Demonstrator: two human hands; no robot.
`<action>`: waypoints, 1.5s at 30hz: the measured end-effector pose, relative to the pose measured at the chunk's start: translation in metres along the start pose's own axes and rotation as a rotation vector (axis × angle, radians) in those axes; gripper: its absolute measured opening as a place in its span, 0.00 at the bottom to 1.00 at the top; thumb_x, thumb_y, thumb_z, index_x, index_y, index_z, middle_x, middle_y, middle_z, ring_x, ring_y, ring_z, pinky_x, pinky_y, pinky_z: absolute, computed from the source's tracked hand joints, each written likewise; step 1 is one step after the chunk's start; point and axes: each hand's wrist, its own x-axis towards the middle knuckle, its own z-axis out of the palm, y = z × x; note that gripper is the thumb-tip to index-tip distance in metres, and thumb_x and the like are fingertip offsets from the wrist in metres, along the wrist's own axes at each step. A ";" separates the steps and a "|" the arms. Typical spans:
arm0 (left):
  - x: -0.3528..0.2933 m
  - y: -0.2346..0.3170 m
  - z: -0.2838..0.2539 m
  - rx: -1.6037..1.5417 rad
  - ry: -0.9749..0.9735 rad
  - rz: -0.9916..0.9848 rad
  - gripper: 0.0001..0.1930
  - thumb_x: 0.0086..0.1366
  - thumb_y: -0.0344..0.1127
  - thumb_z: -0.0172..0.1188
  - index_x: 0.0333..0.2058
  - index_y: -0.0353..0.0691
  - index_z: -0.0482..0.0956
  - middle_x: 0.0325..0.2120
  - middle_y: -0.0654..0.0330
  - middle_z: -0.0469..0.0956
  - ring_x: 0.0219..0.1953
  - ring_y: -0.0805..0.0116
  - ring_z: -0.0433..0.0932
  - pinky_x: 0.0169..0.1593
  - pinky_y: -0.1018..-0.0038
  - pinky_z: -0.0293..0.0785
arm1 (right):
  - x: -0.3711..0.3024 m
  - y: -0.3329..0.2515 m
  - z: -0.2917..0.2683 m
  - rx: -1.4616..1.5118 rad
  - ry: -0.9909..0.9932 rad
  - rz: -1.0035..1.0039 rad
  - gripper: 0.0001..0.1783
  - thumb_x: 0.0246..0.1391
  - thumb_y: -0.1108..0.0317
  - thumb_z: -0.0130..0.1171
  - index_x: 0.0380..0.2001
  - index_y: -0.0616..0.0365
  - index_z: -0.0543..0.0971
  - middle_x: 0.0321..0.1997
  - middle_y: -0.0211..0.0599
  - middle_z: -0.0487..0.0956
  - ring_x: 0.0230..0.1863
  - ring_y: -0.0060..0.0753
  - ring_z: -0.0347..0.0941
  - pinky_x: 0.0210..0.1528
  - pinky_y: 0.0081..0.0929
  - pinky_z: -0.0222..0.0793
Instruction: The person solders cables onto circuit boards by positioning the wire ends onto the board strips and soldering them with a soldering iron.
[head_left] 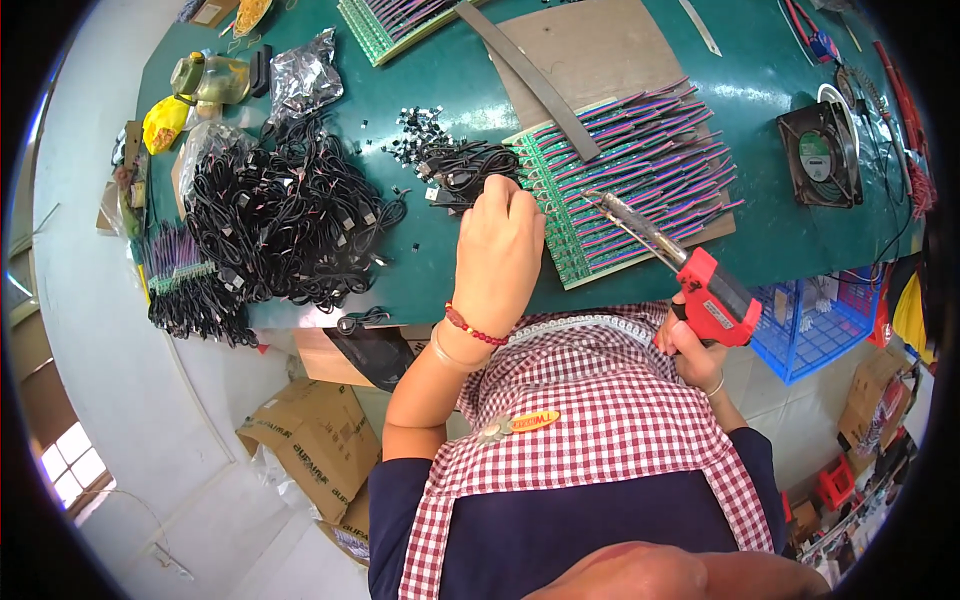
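Note:
My left hand [500,230], with a red bead bracelet, is at the left edge of a green circuit board panel [560,235]. Its fingers are pinched together, and what they hold is hidden beneath them. Rows of thin pink, blue and black wires [660,150] run rightward from the panel. In my right hand [690,350] is a red soldering gun [715,298], its metal barrel pointing up and left, the tip over the panel. Just beyond my left fingers lies a small bundle of black USB cables [470,170]. A flat grey metal bar [535,80] rests across the wires.
A large heap of black cables [290,210] covers the table's left side. Small black parts [415,135] are scattered beside it. A black fan [820,155] stands at the right. Another wired panel [390,25] is at the back. A blue crate [815,325] sits below the table's edge.

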 end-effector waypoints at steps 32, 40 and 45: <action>0.015 -0.005 0.001 0.187 -0.123 0.011 0.05 0.53 0.32 0.59 0.26 0.41 0.71 0.23 0.61 0.71 0.32 0.64 0.73 0.39 0.66 0.61 | -0.005 0.007 0.001 -0.246 -0.031 0.110 0.11 0.51 0.78 0.58 0.39 0.64 0.75 0.27 0.29 0.75 0.26 0.19 0.70 0.29 0.20 0.67; 0.017 -0.006 0.000 0.165 -0.144 0.016 0.05 0.52 0.31 0.59 0.25 0.41 0.71 0.23 0.61 0.71 0.32 0.63 0.73 0.39 0.66 0.61 | -0.007 0.008 -0.001 -0.356 -0.072 0.097 0.06 0.50 0.78 0.58 0.33 0.64 0.76 0.26 0.28 0.74 0.26 0.19 0.69 0.29 0.20 0.66; 0.017 -0.008 -0.002 0.141 -0.116 0.038 0.05 0.52 0.30 0.59 0.23 0.42 0.70 0.22 0.63 0.71 0.30 0.63 0.73 0.35 0.67 0.59 | -0.006 0.002 0.003 -0.236 -0.054 0.105 0.05 0.50 0.78 0.58 0.33 0.63 0.76 0.26 0.28 0.75 0.26 0.18 0.69 0.29 0.21 0.65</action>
